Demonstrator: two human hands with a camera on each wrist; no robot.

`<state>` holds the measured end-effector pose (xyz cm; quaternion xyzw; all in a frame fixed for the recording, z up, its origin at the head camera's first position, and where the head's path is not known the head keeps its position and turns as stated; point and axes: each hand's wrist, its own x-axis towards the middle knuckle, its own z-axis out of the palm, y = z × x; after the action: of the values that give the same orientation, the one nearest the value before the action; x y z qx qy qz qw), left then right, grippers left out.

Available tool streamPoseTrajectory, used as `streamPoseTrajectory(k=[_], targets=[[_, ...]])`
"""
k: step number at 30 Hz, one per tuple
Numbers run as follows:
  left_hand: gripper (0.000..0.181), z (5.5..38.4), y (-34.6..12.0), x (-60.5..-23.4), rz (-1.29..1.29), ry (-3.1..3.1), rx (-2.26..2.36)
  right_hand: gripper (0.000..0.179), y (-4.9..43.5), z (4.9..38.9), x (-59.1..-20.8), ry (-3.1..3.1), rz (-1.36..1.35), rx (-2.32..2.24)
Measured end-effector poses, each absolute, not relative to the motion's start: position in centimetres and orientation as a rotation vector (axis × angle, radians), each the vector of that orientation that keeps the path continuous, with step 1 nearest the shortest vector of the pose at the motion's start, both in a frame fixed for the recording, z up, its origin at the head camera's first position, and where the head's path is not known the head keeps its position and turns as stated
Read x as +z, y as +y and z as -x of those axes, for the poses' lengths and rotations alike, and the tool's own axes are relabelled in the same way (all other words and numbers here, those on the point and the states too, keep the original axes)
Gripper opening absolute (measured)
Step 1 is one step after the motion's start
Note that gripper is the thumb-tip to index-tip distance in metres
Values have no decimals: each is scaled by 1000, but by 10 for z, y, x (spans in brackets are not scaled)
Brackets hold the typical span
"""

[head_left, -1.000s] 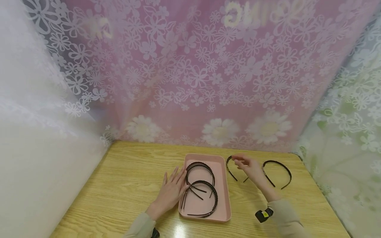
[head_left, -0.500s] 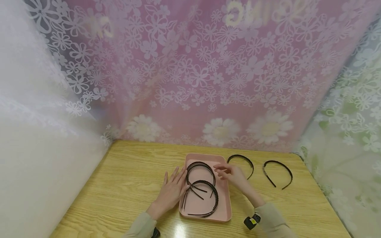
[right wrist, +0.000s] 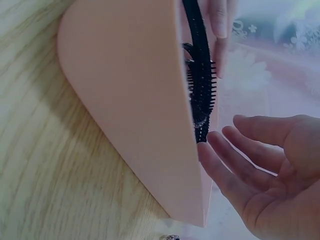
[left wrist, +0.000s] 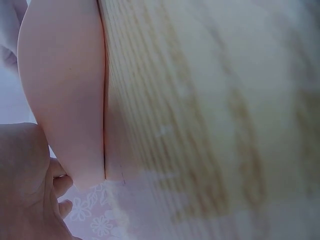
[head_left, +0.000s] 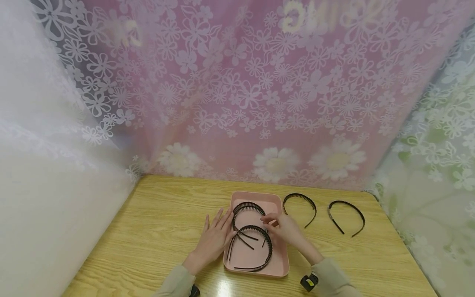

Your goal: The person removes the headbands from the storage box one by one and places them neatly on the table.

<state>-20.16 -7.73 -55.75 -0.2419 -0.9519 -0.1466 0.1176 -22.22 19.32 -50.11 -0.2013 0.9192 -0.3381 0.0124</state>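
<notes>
Black toothed headbands lie in a shallow pink tray (head_left: 277, 264). A pair overlaps toward the back (head_left: 246, 203), and another headband (head_left: 271, 247) lies across the front part. My left hand (head_left: 212, 239) rests against the tray's left side, fingers extended. In the left wrist view, part of this hand (left wrist: 25, 175) shows beside the tray wall (left wrist: 70, 90). My right hand (head_left: 285, 227) is over the tray's right side, its fingertips by the back headbands. The right wrist view shows that hand (right wrist: 265, 170) with thumb and fingers apart, near the headbands (right wrist: 201, 95); I cannot tell whether they touch.
Right of the tray, a toothed headband (head_left: 301, 195) lies on the wooden table (head_left: 174, 210). Farther right is a second headband (head_left: 347, 202) with a decorated left side. A pink floral curtain (head_left: 241, 103) hangs behind the table, with pale curtains at both sides.
My right hand has left the headband beside the tray and moved left and slightly down, over the tray, to the back headbands. My left hand has stayed at the tray's left side.
</notes>
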Motion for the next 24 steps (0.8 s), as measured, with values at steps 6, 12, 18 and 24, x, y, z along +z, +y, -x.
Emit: streamPoseTrajectory(k=[6,12,18,24], targets=[[59,199,-77,-555,709,-2798,-425,19,185,217,-506,2903,616,-914],[58,199,-76,-555,709,-2802,-472,17,183,215,-512,2969,679,-822],[58,200,-76,-558,725,-2736,-502,14,183,214,-516,2984,714,-803],[57,200,-77,-557,735,-2714,-504,15,181,213,-514,2975,686,-826]])
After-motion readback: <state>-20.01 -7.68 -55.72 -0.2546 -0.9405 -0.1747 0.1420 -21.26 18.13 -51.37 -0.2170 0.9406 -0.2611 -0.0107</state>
